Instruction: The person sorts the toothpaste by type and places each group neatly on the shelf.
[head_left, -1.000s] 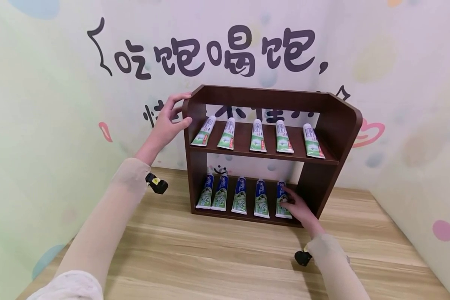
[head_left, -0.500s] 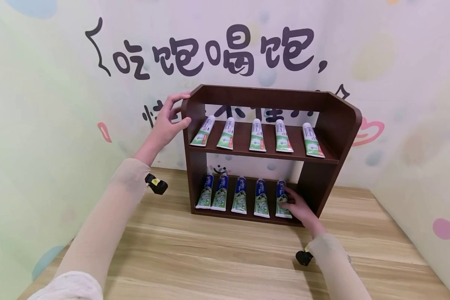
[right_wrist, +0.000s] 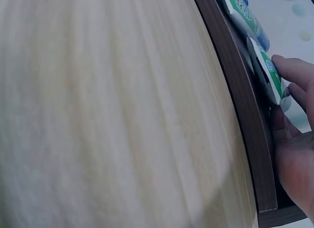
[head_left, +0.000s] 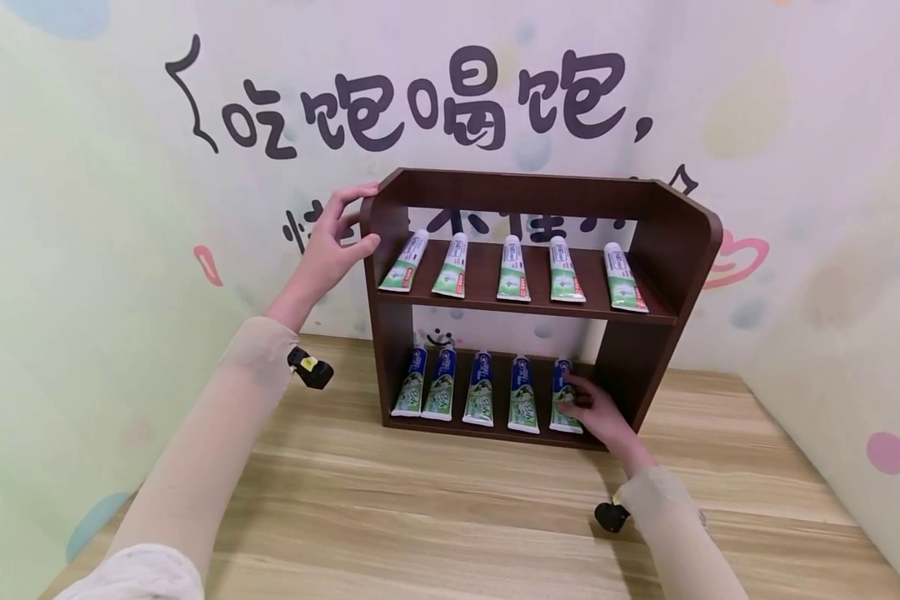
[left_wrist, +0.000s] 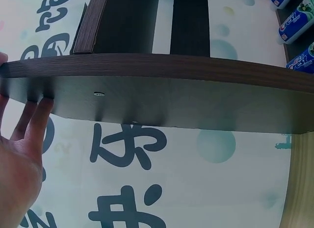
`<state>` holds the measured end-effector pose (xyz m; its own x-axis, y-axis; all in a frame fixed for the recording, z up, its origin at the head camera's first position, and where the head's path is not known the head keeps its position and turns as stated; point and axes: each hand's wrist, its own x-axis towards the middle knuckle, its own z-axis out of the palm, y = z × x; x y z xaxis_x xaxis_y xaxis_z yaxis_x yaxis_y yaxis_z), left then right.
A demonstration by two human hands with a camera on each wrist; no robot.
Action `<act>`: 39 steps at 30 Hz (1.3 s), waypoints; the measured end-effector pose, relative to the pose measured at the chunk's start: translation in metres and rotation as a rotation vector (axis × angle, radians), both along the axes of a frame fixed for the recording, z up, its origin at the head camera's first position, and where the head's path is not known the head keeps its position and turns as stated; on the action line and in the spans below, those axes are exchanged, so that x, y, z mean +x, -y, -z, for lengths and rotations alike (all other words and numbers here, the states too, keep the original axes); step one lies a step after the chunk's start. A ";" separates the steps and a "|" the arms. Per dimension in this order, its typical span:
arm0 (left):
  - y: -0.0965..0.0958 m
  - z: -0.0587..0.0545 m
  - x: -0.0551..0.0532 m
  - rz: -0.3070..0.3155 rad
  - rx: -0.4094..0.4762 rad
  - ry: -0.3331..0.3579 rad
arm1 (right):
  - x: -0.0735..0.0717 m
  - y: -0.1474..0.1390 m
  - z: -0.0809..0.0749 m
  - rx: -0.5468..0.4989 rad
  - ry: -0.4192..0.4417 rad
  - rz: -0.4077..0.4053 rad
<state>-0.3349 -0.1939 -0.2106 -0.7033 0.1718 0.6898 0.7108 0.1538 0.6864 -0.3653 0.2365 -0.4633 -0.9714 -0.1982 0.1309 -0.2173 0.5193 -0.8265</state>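
My left hand (head_left: 335, 247) is at the upper left corner of a dark brown two-tier shelf (head_left: 525, 310), its fingers spread against the side panel. In the left wrist view, fingertips of the left hand (left_wrist: 22, 159) touch the panel's outer face and one reaches the edge. My right hand (head_left: 602, 417) is inside the lower tier and pinches the rightmost blue-and-green toothpaste tube (head_left: 560, 393). The right wrist view shows the fingers of the right hand (right_wrist: 297, 162) on both sides of that tube (right_wrist: 266, 73), which leans on the tier.
Several more blue-and-green tubes (head_left: 480, 392) lean in a row on the lower tier. White-and-green tubes (head_left: 512, 271) line the upper one. The shelf stands on a wood-grain table (head_left: 390, 508) close to a printed wall (head_left: 270, 50). Another wall (head_left: 832, 208) flanks the right side.
The head view has shifted very slightly. Both hands keep their places on the shelf and the tube.
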 end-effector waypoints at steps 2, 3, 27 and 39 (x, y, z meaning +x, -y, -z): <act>0.000 0.000 0.000 -0.001 0.004 -0.001 | 0.000 0.001 0.000 0.033 -0.017 0.005; 0.000 -0.001 0.000 -0.001 0.007 -0.003 | 0.000 0.001 0.000 0.051 -0.026 0.010; 0.000 -0.002 0.000 0.001 -0.004 -0.005 | -0.001 0.004 0.001 0.077 -0.022 -0.013; 0.001 -0.002 0.003 -0.002 -0.023 0.002 | 0.001 0.000 0.003 0.112 -0.077 -0.078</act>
<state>-0.3322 -0.1951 -0.2085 -0.7051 0.1863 0.6842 0.7091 0.1715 0.6840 -0.3641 0.2368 -0.4659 -0.9403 -0.2906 0.1773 -0.3215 0.5865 -0.7435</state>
